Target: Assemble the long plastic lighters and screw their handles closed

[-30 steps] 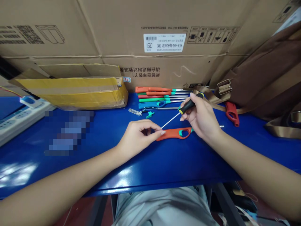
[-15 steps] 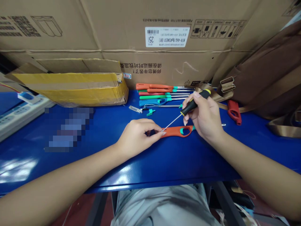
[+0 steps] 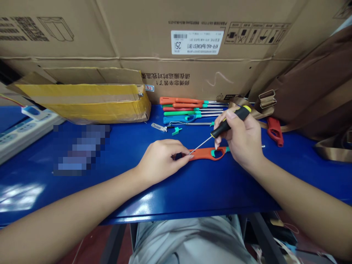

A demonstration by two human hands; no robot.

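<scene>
An orange long-nosed lighter (image 3: 205, 153) with a teal trigger lies flat on the blue table (image 3: 126, 146). My left hand (image 3: 162, 159) pinches its left end, fingers closed on it. My right hand (image 3: 242, 141) grips a screwdriver (image 3: 229, 123) with a black handle and yellow cap. The thin shaft slants down to the left, and its tip rests on the lighter's body by my left fingertips.
Several more lighters (image 3: 187, 109), orange, green and blue, lie in a row at the back. A small clear part (image 3: 158, 127) and a teal piece (image 3: 176, 130) lie loose nearby. A yellow-taped box (image 3: 82, 101), a power strip (image 3: 16, 132), a red part (image 3: 275, 131) and a brown bag (image 3: 316, 84) ring the table.
The view has shifted a little. My right hand with the screwdriver moved slightly right and the handle turned in my fingers; my left hand stays pinched on the lighter.
</scene>
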